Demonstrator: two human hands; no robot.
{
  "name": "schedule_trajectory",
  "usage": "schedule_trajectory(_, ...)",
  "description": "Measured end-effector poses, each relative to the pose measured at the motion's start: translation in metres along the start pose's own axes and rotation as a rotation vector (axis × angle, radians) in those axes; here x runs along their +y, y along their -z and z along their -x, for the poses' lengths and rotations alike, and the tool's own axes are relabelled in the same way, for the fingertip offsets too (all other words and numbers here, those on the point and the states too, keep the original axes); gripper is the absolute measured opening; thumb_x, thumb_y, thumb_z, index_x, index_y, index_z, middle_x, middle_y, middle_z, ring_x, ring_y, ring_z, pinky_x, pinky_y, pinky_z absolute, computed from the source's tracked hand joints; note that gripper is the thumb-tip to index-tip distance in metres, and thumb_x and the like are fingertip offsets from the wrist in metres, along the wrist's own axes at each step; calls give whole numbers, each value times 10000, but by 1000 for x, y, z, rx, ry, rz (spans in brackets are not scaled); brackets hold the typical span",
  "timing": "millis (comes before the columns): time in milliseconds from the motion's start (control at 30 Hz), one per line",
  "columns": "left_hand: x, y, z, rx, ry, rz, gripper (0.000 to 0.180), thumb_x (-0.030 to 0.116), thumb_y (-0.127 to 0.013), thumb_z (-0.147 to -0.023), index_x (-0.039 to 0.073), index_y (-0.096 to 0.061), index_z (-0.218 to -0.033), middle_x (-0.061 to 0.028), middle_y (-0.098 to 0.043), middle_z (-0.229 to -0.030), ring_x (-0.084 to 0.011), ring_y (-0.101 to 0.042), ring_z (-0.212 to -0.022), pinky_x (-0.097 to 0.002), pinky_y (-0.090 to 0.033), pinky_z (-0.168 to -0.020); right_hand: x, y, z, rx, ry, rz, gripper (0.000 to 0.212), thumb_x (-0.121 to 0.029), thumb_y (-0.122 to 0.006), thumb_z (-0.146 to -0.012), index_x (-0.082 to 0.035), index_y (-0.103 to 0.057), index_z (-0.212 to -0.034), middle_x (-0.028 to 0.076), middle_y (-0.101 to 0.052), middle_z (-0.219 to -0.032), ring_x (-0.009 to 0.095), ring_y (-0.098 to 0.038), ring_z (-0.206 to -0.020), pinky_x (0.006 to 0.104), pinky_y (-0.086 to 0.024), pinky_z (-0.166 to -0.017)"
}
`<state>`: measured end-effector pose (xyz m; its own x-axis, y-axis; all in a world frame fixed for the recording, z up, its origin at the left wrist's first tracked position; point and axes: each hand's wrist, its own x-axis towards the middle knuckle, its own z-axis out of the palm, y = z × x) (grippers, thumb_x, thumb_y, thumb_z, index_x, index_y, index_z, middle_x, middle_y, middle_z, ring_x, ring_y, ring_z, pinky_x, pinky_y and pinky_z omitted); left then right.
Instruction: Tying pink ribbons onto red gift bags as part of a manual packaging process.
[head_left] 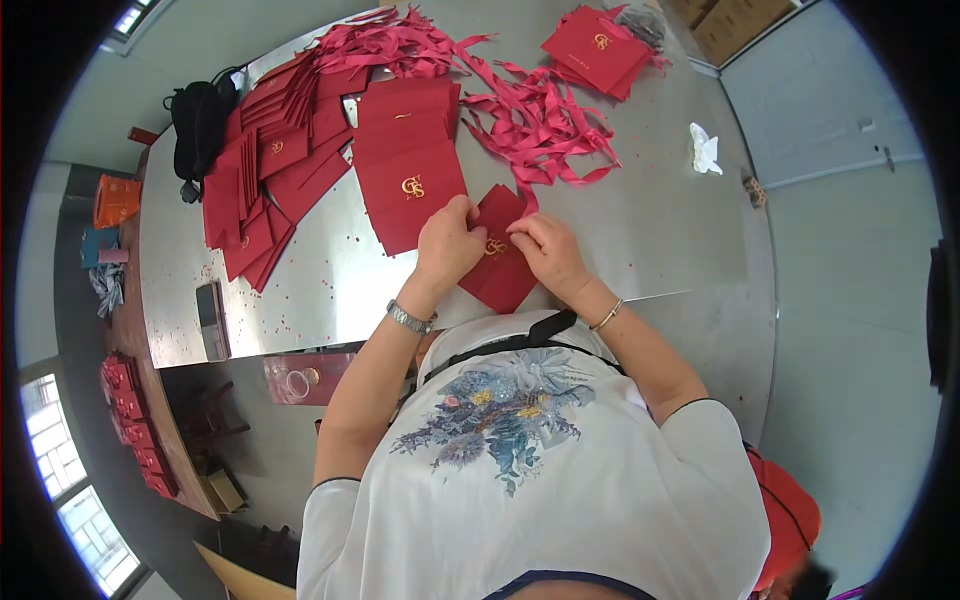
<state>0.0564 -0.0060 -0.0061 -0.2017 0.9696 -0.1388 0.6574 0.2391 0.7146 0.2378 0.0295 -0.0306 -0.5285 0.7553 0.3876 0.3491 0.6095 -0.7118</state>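
A flat red paper bag (505, 281) with a gold emblem lies tilted on the metal table in front of my body. At its upper left edge, my left hand (450, 243) is closed, thumb and fingers pinching the bag. My right hand (550, 256) is closed over the bag's right side, its fingertips pinched where a pink-red ribbon (528, 200) runs down to the bag. That ribbon leads up to a loose heap of ribbons (545, 135). Close by my left hand is a stack of red paper bags (408, 190), fanned away from me.
More red bags (290, 150) spread over the left of the table (660, 235), near a black pouch (200, 130) and a phone (212, 320). A second ribbon heap (390, 45) lies at the back. Bags (600, 50) and a crumpled white tissue (704, 148) are at right.
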Motion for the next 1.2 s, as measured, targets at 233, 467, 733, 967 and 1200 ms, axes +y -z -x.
schedule_trajectory(233,-34,6,-10,-148,-71,454,319,-37,-597,-746,-18,-619,-1064,-163,-681,-946,-252,-655,-907,-330,-500,-814,-25,-3,-19,33,-246,-141,90,-126,-631,-834,-55,-612,-886,116,-652,-782,321,-631,-738,414,-491,-640)
schedule_trajectory(467,-35,23,-3,-144,-66,267,308,18,-592,-749,-27,-632,-1051,-175,-678,-966,-265,-656,-922,-329,-494,-816,-27,-29,-30,-34,-130,-11,99,-149,-642,-821,-65,-604,-858,111,-655,-769,316,-636,-729,427,-492,-656)
schedule_trajectory(733,-30,22,6,-94,-33,223,256,27,-597,-797,-36,-621,-1044,-133,-684,-927,-189,-650,-846,-295,-497,-770,-32,-36,-36,-83,-85,107,72,-114,-625,-807,-51,-593,-821,125,-647,-737,334,-632,-716,444,-494,-664)
schedule_trajectory(967,-24,16,15,-34,1,197,254,67,-606,-803,-36,-623,-1035,-165,-678,-909,-224,-658,-835,-315,-505,-757,-42,-28,-48,-304,97,451,65,-92,-585,-810,-27,-586,-806,149,-640,-727,345,-631,-702,455,-490,-672)
schedule_trajectory(1200,-43,18,17,-64,49,504,229,61,-609,-825,-15,-636,-1040,-114,-687,-895,-183,-647,-834,-301,-496,-771,-31,-25,-32,-131,-246,-132,125,-115,-625,-834,-26,-619,-921,143,-666,-776,312,-651,-714,384,-507,-651)
